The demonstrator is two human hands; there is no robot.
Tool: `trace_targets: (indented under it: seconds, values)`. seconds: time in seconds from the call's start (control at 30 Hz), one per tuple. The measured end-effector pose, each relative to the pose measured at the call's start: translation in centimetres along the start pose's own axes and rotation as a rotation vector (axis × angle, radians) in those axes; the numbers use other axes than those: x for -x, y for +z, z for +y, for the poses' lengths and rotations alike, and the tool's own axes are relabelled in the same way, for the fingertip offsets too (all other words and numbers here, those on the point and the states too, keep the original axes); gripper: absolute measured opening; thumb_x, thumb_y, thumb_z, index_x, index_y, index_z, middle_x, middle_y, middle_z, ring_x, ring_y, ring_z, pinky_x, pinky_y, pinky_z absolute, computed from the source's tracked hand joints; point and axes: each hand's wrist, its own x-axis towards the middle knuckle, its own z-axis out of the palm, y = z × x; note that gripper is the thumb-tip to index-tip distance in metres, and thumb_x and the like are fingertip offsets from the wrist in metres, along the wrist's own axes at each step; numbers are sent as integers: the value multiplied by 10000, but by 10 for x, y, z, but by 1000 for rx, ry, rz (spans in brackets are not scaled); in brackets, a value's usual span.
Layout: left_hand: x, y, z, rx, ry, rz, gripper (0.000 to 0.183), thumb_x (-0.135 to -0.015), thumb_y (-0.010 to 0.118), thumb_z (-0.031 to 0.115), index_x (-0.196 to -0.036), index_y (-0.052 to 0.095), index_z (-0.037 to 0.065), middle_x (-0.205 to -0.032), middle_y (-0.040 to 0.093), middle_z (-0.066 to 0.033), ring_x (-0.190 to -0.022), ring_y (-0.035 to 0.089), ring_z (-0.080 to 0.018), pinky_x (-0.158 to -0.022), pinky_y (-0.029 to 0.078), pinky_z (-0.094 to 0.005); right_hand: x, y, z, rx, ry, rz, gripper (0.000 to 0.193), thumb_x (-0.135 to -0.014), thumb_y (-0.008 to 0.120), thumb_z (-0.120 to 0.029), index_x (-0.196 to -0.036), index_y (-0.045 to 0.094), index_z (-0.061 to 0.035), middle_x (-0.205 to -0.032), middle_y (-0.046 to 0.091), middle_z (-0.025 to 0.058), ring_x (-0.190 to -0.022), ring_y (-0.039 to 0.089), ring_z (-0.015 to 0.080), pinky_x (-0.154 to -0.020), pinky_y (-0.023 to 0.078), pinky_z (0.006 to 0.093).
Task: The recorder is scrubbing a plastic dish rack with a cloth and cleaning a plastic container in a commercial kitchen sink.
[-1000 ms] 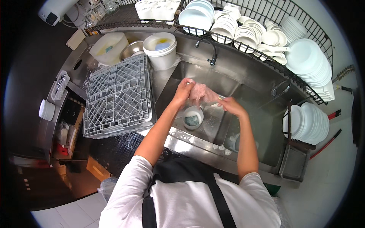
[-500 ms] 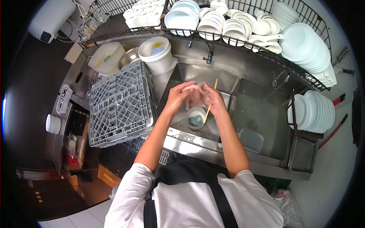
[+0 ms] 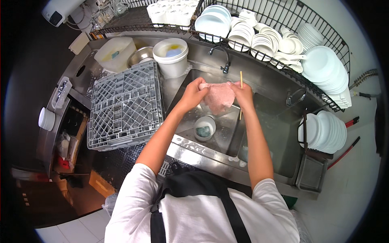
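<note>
A wet pink cloth [image 3: 219, 98] hangs stretched out above the left sink basin. My left hand [image 3: 193, 95] pinches its upper left corner. The opposite upper corner is in my right hand [image 3: 244, 97], whose fingers also keep a thin yellowish chopstick [image 3: 241, 76] upright against the cloth's edge. Below the cloth, a small white bowl [image 3: 197, 134] stands on the basin floor. Inside it lies a green scouring pad [image 3: 203, 131]. Neither hand touches the bowl.
Left of the sink are a grey dish rack crate [image 3: 123, 107] and a white bucket [image 3: 171, 67]. Water fills the right basin [image 3: 275, 139]. A black wire shelf [image 3: 279, 64] holds stacked dishes behind. The faucet [image 3: 225, 65] reaches over the left basin; plates [image 3: 320, 131] stand at right.
The pink cloth was bunched between my hands and is now spread wide. My hands have moved apart and slightly up, away from the bowl. The view has shifted a little.
</note>
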Motion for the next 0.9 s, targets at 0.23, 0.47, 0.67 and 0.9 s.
trace_targets:
  seconds: [0.23,0.47,0.67,0.9]
  values:
    - [-4,7,-21,-262,1,128,204,-977,609,188,-1021,578,-8,-851,658,-205,-807,650,-292,-746,515,-409,61,10,35,494,-55,-3,381,-1052,475,-377,-1110,643,-40,-1019,728,262,-1006,671,500,-901,508,553]
    - [21,14,51,-235,-175,-233,192,-985,630,192,-1039,586,13,-888,719,-163,-827,708,-267,-733,531,-404,79,55,72,179,21,-173,232,-1003,601,-229,-1106,714,-54,-985,734,223,-941,715,398,-853,541,453]
    - [40,12,42,-457,243,-68,200,-921,727,154,-1085,715,41,-1067,756,-124,-967,734,-313,-835,567,-382,66,82,82,-258,-87,-13,250,-940,661,-103,-1145,751,7,-997,776,79,-969,721,207,-847,547,365]
    - [32,-11,24,-267,72,-9,250,-923,762,117,-1140,743,-5,-1023,746,-103,-919,713,-160,-789,563,-324,72,67,59,-397,-192,-87,177,-923,693,-73,-1061,767,9,-917,737,19,-785,632,72,-657,496,261]
